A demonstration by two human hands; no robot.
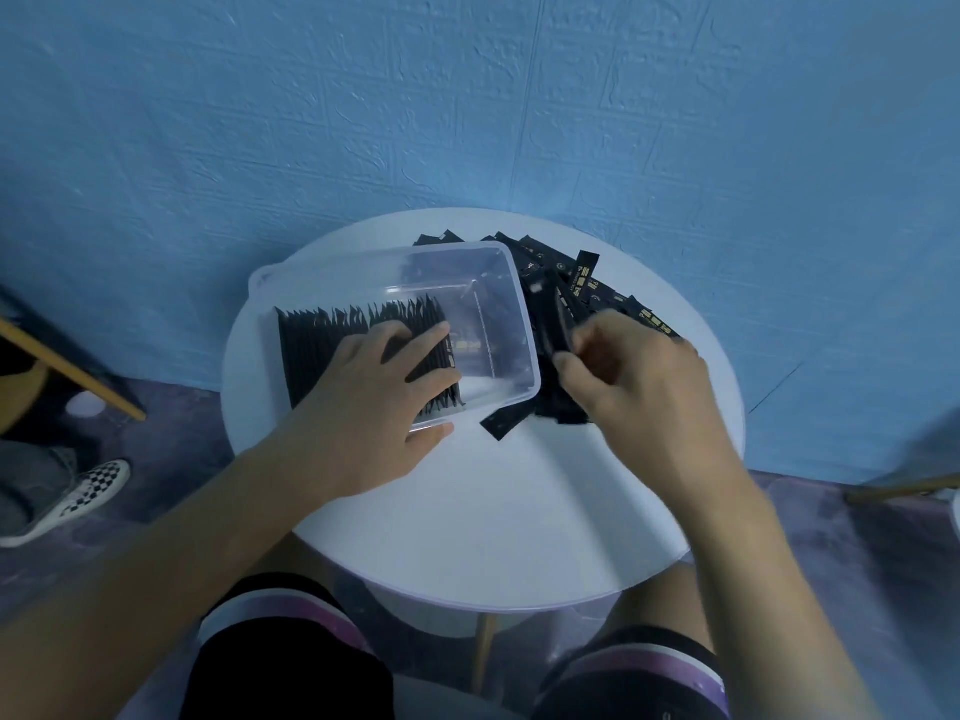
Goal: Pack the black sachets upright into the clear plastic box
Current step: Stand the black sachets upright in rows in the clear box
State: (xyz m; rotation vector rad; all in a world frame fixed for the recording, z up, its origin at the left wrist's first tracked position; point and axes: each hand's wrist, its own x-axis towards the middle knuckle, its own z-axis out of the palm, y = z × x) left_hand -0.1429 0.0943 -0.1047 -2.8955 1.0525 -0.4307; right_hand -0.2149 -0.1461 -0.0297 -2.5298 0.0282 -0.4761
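Black sachet [548, 324], one: pinched between the curled fingers [576, 366] of the right hand [634, 371], motion-blurred, held over the loose pile [587, 288] of sachets just beside the right wall of the clear plastic box [363, 270]; left hand [374, 402]: fingers straight, laid flat on the packed row [322, 350] of upright sachets occupying the box's left part, thumb lying outside the near wall; box and pile carried by the round white table [493, 511]; blue wall [467, 122] behind.
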